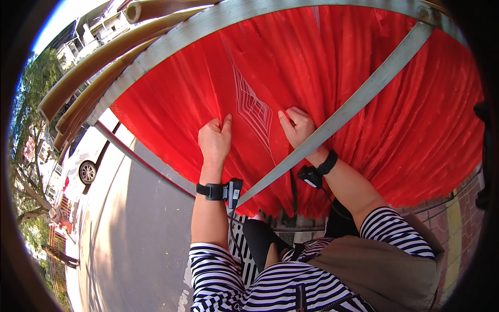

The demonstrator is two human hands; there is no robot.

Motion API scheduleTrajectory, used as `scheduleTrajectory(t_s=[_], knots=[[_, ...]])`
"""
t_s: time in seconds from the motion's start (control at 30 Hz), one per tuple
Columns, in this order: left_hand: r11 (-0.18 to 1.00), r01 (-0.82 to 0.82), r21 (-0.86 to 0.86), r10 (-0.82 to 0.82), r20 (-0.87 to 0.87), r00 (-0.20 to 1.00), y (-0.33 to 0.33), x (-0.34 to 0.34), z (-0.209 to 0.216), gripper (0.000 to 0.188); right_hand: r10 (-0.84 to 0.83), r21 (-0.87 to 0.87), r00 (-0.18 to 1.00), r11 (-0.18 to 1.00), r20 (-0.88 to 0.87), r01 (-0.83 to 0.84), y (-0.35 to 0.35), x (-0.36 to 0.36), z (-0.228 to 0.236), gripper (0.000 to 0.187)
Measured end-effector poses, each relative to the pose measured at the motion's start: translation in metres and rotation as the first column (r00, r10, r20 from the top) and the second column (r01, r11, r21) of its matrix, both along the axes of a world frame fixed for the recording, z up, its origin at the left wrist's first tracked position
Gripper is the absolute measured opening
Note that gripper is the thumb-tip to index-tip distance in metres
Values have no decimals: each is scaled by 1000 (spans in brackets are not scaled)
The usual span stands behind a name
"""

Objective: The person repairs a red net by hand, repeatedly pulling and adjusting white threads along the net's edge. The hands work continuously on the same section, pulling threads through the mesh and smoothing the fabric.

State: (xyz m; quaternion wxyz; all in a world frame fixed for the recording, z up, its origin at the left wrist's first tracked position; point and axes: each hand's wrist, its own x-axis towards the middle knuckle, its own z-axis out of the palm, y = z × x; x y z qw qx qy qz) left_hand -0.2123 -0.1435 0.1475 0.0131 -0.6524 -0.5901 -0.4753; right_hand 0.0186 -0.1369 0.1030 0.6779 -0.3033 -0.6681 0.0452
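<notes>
A wide bank of thin, glossy red sheeting (pixel 171 112) hangs in many folds in front of me; I cannot tell whether it is cloth or plastic. My left hand (pixel 215 140) is closed on a fold of it, thumb pointing up. To its right, my right hand (pixel 298 127) also has its fingers curled in, pinching another fold. Between the two hands a diamond-shaped pattern of fine white lines (pixel 253 106) shows on the red surface. Black straps with small devices sit on both wrists.
A flat grey metal bar (pixel 364 88) crosses diagonally over my right forearm. A curved metal rail (pixel 208 26) and brown poles (pixel 99 67) run along the top left. Beyond lie a grey road (pixel 140 223), a parked white car (pixel 89 156) and trees.
</notes>
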Motion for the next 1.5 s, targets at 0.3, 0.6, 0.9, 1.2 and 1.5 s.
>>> scheduleTrajectory(t_s=[0.3, 0.6, 0.9, 1.2, 1.5], knots=[[999, -26, 30, 25, 17, 1000, 2, -4, 0, 43, -24, 10, 999, 1000, 37, 23, -2, 13, -1, 24], [998, -68, -19, 66, -96, 993, -6, 4, 7, 48, -29, 10, 999, 1000, 44, 29, -3, -4, -5, 27], [993, -5, 117, 21, -135, 991, -20, 20, 29, 46, 7, -23, 997, 1000, 83, -5, -11, -21, -11, 22], [944, 5, 329, 34, -113, 993, -6, 34, 43, 49, 23, -57, 994, 998, 104, -17, -16, -32, -11, 20], [972, 69, 223, -54, -73, 996, -15, 33, 44, 37, -33, 44, 991, 999, 126, 27, 5, -51, 22, 21]])
